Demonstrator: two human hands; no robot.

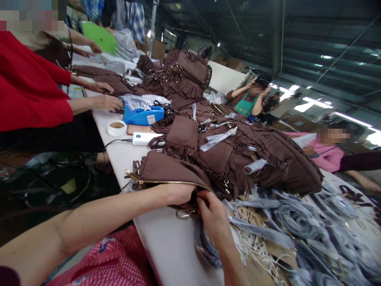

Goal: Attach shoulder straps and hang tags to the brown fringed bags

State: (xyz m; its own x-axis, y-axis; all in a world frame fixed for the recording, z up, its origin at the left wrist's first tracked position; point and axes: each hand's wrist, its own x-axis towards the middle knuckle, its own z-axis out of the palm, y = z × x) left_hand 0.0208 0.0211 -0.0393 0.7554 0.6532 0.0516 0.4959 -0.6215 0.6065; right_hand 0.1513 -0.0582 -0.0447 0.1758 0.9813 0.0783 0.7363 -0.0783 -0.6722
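Note:
A brown fringed handbag (169, 169) lies at the near table edge, its brass zipper (175, 182) undone along the opening. My left hand (180, 193) reaches into that opening, its fingers hidden inside. At the right end of the opening, my right hand (212, 212) pinches the bag's edge between thumb and fingers. A gold clasp (185, 214) hangs below the opening, between my two hands. Directly behind lie more brown fringed bags, among them a small flap pouch (182, 133).
Bags pile high along the table (166, 238). Plastic-wrapped coiled straps (297, 218) and white cords (253, 234) lie right. A blue tape dispenser (143, 115), tape roll (116, 128) and white power bank (145, 138) sit left. A red-sleeved co-worker (32, 83) works at left; others sit across.

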